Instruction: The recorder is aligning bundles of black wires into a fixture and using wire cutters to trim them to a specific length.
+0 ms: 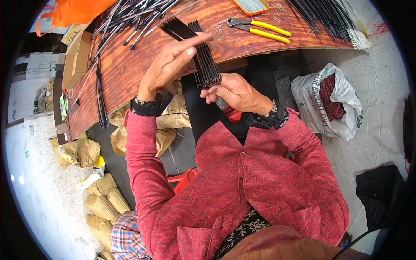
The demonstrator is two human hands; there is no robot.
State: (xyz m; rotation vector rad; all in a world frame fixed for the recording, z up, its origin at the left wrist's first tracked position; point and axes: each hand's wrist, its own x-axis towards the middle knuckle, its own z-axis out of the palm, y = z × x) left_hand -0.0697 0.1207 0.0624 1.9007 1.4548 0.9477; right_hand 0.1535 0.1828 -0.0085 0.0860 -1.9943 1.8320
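Observation:
Both my hands are at a bundle of thin black rods (204, 65) just off the table's front edge. The bundle tilts, its lower ends gathered evenly and its upper ends split into two spread groups. My right hand (240, 92) is closed around the lower end, thumb in front and some fingers hidden behind. Against the upper part rests my left hand (167, 60), its fingers stretched out across the rods and its thumb apart from them. Whatever its hidden fingers do behind the rods does not show.
On the brown wooden table (138, 60) lie yellow-handled pliers (260, 29), a heap of black rods (130, 17), a black bunch (323, 17) at far right and an orange-rimmed tray (251, 5). A cardboard box (77, 58) is at left. A white sack (327, 102) stands on the floor at right.

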